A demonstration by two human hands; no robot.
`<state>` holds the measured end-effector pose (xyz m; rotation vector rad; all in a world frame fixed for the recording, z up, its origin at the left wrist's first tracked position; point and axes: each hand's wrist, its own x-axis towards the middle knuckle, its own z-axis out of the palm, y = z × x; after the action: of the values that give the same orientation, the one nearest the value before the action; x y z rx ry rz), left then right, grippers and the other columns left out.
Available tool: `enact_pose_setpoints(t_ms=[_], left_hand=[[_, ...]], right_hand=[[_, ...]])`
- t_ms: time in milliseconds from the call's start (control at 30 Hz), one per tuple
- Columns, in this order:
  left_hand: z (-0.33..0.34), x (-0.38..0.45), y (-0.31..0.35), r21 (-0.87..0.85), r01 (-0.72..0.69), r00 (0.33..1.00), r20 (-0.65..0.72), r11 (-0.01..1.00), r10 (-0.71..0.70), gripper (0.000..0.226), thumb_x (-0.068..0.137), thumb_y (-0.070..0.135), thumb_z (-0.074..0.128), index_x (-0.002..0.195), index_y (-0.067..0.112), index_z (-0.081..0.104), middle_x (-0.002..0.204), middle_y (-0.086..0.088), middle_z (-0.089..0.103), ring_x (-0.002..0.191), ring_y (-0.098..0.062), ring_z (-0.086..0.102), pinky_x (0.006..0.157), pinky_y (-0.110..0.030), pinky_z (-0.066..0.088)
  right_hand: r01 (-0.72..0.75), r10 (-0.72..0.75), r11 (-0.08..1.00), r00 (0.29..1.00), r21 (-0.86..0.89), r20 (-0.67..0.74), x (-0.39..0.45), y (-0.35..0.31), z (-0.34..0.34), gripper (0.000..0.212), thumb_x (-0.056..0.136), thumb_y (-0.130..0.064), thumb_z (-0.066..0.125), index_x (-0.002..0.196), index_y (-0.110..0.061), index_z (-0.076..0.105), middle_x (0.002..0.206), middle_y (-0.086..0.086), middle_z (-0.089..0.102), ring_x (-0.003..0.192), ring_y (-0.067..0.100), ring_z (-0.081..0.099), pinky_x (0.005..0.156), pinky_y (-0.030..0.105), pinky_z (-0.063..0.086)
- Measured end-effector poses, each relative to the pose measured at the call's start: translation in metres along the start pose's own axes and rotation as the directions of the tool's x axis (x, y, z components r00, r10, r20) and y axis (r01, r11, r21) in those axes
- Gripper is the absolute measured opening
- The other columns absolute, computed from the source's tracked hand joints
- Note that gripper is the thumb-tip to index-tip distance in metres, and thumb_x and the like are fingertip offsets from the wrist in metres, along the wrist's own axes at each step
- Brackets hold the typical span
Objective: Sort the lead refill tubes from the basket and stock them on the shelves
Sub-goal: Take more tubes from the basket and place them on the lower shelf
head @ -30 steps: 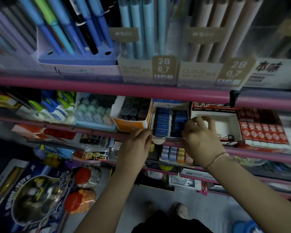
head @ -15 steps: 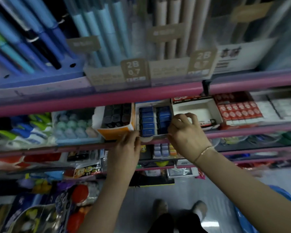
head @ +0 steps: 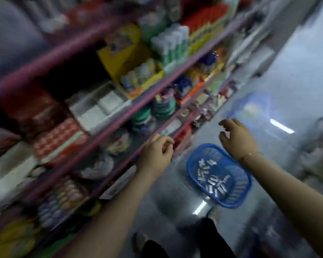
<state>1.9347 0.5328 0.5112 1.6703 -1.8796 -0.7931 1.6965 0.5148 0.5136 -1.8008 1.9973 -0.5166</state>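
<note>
Both empty: my left hand [head: 155,155] loosely curled, right hand [head: 237,136] spread above basket [head: 194,174]. Lead refill tubes [head: 213,177] look light, stiff, slick; pinch mid-body.

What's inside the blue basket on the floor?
The blue basket holds a loose pile of small lead refill tubes, pale and lying every which way. The picture is blurry, so their labels and number can't be told, nor anything lying under the pile.
</note>
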Motion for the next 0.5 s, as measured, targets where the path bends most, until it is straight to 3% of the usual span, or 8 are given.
enact_pose_setpoints(t_ms=[67, 200, 300, 500], left_hand=[[0.085, 0.035, 0.000, 0.020, 0.111, 0.957, 0.268, 0.994, -0.112, 0.013, 0.087, 0.005, 0.059, 0.094, 0.004, 0.069, 0.096, -0.014, 0.065, 0.086, -0.025, 0.063, 0.075, -0.026, 0.045], [0.248, 0.064, -0.045, 0.232, 0.154, 0.748, 0.607, 0.960, -0.267, 0.017, 0.088, 0.010, 0.055, 0.099, 0.006, 0.067, 0.102, -0.012, 0.069, 0.097, -0.024, 0.062, 0.073, -0.021, 0.042], [0.358, 0.069, -0.096, 0.336, 0.126, 0.650, 0.683, 0.934, -0.333, 0.022, 0.087, 0.010, 0.055, 0.108, 0.005, 0.062, 0.111, -0.015, 0.064, 0.104, -0.028, 0.059, 0.085, -0.030, 0.047], [0.552, 0.089, -0.234, 0.381, 0.013, 0.605, 0.733, 0.924, -0.311, 0.067, 0.083, 0.021, 0.068, 0.141, 0.023, 0.033, 0.134, -0.008, 0.036, 0.123, -0.029, 0.045, 0.099, -0.032, 0.039]], right_hand=[[-0.272, 0.284, 0.956, 0.951, -0.110, 0.120, 0.018, 0.088, -0.001, 0.037, 0.087, -0.011, 0.055, 0.123, -0.004, 0.053, 0.127, 0.020, 0.051, 0.115, 0.037, 0.049, 0.094, 0.039, 0.038], [-0.487, 0.542, 0.839, 0.785, -0.241, 0.299, 0.015, 0.238, 0.061, 0.036, 0.088, -0.013, 0.055, 0.122, -0.003, 0.052, 0.127, 0.022, 0.053, 0.115, 0.036, 0.051, 0.095, 0.036, 0.040], [-0.541, 0.604, 0.797, 0.687, -0.270, 0.405, -0.005, 0.330, 0.148, 0.039, 0.088, -0.014, 0.056, 0.125, -0.004, 0.049, 0.128, 0.021, 0.052, 0.116, 0.034, 0.052, 0.093, 0.034, 0.040], [-0.562, 0.607, 0.780, 0.569, -0.276, 0.555, -0.012, 0.480, 0.360, 0.070, 0.087, -0.026, 0.061, 0.143, -0.014, 0.020, 0.140, 0.019, 0.034, 0.125, 0.035, 0.042, 0.101, 0.039, 0.039]])
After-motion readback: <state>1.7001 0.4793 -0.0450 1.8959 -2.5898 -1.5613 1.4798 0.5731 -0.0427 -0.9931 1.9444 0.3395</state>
